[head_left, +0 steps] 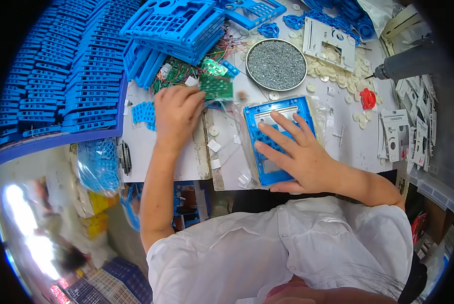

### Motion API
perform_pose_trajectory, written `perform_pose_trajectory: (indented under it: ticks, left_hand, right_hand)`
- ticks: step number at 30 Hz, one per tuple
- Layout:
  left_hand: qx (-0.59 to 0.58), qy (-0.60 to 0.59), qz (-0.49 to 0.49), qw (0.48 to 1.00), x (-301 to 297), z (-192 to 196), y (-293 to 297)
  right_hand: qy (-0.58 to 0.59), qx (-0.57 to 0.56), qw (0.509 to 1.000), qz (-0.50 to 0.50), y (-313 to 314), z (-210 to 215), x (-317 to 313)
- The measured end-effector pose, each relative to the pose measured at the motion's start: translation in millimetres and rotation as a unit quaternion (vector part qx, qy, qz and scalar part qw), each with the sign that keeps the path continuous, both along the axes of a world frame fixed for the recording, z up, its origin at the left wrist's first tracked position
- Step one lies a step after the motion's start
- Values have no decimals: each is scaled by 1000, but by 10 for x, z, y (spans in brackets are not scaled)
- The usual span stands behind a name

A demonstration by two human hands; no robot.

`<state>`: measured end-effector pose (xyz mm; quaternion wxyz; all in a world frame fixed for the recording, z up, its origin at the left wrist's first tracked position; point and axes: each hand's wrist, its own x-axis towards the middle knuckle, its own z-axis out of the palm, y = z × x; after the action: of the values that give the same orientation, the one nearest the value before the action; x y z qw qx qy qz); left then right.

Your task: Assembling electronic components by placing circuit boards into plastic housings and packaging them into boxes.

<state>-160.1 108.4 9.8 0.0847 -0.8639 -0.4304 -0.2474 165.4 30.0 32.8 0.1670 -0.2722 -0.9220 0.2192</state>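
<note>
My left hand [177, 115] is curled beside the pile of parts, its fingertips closed at the left edge of a green circuit board [219, 87]. The board is slightly blurred, and thin wires hang below it. My right hand [300, 154] lies flat with fingers spread over a blue plastic casing [271, 177]. Clear plastic film shows around the casing, which rests near the table's front edge. Its middle is partly hidden under my fingers.
A round dish of small metal screws [276, 64] stands behind the casing. Stacked blue casings [172, 30] rise at the back, and a blue crate [119, 109] of parts sits left. White discs [343, 81], a red plastic part [368, 99] and an electric screwdriver [402, 63] are on the right.
</note>
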Motion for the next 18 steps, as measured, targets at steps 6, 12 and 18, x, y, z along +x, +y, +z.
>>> perform_pose_trajectory:
  ticks: [6,12,18]
  left_hand:
    - [-65,-574,172,798,-317,277,-290]
    - [-344,-777,115,515,-256,81,-698]
    - [-427,-808,86,397,153,6,-878]
  right_hand:
    - [169,48,984,9,285,163,58]
    - [244,-50,968,-34,589,249,-365]
    - [190,-350,908,-126,925,28,-1077]
